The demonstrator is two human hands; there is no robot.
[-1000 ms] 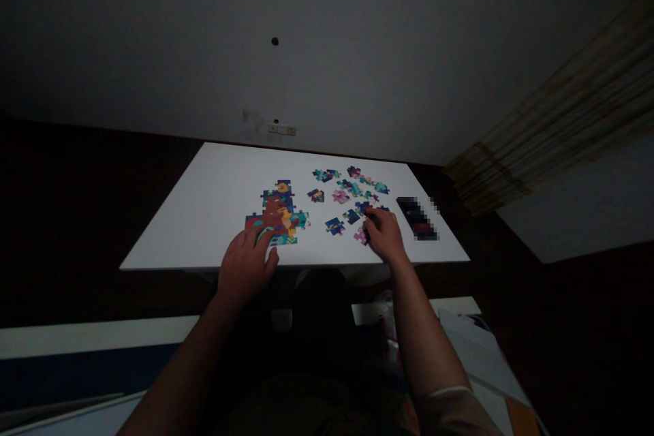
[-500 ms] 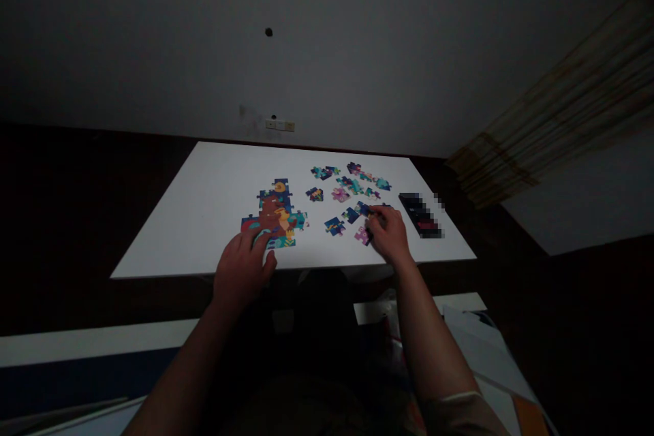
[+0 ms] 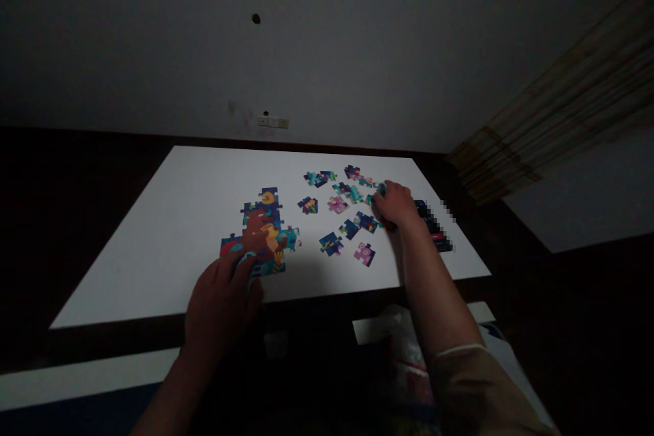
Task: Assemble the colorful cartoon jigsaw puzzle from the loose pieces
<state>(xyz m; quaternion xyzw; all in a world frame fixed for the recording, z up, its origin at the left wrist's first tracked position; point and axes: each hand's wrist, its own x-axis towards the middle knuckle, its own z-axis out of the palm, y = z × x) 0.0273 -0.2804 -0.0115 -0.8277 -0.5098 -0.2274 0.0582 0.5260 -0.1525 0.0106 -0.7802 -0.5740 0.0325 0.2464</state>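
Note:
A partly joined jigsaw puzzle [image 3: 260, 231] showing a brown bear lies on the white table. My left hand [image 3: 222, 296] rests on its lower left part, fingers stretched out and flat, hiding some of it. To the right, my right hand [image 3: 396, 204] is bent over the loose pieces, its fingers curled in at a teal puzzle piece [image 3: 381, 188]; the fingertips are partly hidden. Closest to that hand lie a dark blue puzzle piece [image 3: 366, 222] and a pink-purple puzzle piece [image 3: 364, 254].
Several loose pieces, among them a pink one [image 3: 337, 204] and a blue one [image 3: 332, 244], are scattered over the middle of the table [image 3: 137, 238]. A dark, blurred-out object [image 3: 434, 225] lies by the right edge. A wall with sockets [image 3: 273, 122] stands behind.
My right hand has moved up and away from the pink-purple piece to the teal piece. My left hand stays on the joined puzzle. The camera view has shifted.

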